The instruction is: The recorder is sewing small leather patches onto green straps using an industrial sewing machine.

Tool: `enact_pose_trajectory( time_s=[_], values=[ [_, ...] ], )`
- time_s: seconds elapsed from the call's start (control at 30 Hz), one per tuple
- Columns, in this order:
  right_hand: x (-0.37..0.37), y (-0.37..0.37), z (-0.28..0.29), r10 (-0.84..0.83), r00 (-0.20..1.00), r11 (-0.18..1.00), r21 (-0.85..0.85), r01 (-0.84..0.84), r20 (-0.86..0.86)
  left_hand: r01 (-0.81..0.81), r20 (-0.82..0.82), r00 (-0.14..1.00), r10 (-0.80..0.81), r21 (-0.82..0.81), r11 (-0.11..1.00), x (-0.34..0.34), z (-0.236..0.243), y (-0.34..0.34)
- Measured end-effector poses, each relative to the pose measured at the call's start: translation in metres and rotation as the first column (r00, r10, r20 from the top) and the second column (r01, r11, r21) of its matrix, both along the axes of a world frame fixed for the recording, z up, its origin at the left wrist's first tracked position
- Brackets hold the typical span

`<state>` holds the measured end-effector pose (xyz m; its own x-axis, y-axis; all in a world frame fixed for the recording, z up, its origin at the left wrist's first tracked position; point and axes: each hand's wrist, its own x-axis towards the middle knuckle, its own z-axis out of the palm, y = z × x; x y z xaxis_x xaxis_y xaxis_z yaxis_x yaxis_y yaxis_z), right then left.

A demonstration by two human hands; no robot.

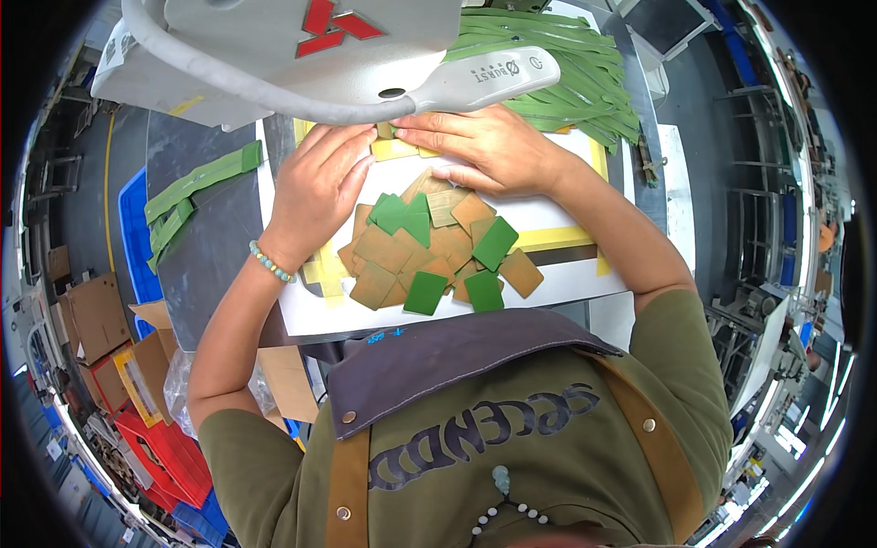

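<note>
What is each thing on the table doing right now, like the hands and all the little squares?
left hand: flat, palm down, fingers pressing a small piece under the sewing machine.
right hand: flat, fingers steadying the same spot.
sewing machine: over the hands; needle hidden.
square patches: loose overlapping pile, some green side up, some brown.
green straps: heaped behind the machine.
folded green strap: lying alone to the left.
white board: flat under the pile.

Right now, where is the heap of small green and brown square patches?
In the head view, the heap of green and brown square patches lies on the white board, just below both hands, left and right.
</note>
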<state>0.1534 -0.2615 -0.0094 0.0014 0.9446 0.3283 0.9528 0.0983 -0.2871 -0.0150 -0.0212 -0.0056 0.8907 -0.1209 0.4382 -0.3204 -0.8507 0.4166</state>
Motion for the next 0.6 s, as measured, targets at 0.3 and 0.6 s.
enact_pose_trajectory(
  time_s=[0.3, 0.6],
  values=[
    [0.0011, 0.0009, -0.0004, -0.012, 0.998, 0.999, -0.045, 0.010, -0.058, 0.047, -0.053, 0.997, -0.047, -0.011, 0.999, -0.0011, -0.0067, 0.0027],
    [-0.0024, -0.0004, -0.0043, -0.072, 0.993, 0.997, -0.009, 0.072, -0.093, 0.105, -0.018, 0.994, -0.103, 0.161, 0.981, 0.0065, -0.0019, -0.0033]
  ],
)
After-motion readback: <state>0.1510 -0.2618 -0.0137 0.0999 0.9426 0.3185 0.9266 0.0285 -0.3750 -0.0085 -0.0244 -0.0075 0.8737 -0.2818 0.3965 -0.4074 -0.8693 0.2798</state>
